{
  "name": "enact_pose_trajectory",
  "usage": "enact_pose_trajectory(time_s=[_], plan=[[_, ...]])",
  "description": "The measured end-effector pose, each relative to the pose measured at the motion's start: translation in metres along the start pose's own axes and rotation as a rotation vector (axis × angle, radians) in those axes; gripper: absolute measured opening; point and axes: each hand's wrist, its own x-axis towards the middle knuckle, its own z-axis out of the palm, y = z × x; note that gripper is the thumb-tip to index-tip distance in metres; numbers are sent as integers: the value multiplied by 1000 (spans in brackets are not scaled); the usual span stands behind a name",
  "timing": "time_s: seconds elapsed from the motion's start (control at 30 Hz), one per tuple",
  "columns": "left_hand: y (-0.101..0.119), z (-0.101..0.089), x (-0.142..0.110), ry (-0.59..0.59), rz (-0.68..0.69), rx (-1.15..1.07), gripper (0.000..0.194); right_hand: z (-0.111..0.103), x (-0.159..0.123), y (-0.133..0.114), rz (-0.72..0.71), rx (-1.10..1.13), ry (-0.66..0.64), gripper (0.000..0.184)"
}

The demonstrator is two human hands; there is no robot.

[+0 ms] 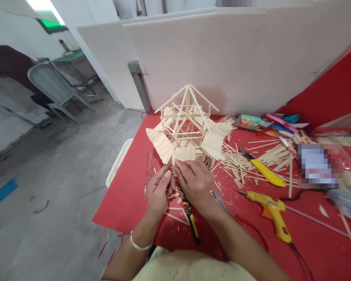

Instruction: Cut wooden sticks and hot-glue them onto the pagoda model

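Observation:
A pavilion-like model [190,128] built from thin wooden sticks stands on a red tabletop, with an open peaked frame on top and stick-covered panels flaring out below. Right at its front panel [185,153], my left hand [159,189] and my right hand [195,182] come together. The fingertips of both hands are pinched close to each other at the panel's lower left edge. Whatever they hold is hidden by the fingers. Under my right wrist lies a black-and-yellow tool [191,222], its upper end covered. A clear ruler [149,173] lies left of my left hand.
To the right lie a yellow glue gun [269,212] with a cord, a yellow-handled cutter [266,171] and many loose sticks [236,166]. Packets [248,121] sit farther back. White boards [210,58] stand behind the table [119,199]. A person [11,66] is near a chair [55,84] at left.

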Motion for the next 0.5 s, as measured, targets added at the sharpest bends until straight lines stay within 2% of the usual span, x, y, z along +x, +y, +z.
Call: enact_pose_trajectory(time_s=[0.5], plan=[[2, 1, -1, -2, 9, 25, 32, 1, 2, 0, 12, 12, 10, 22]])
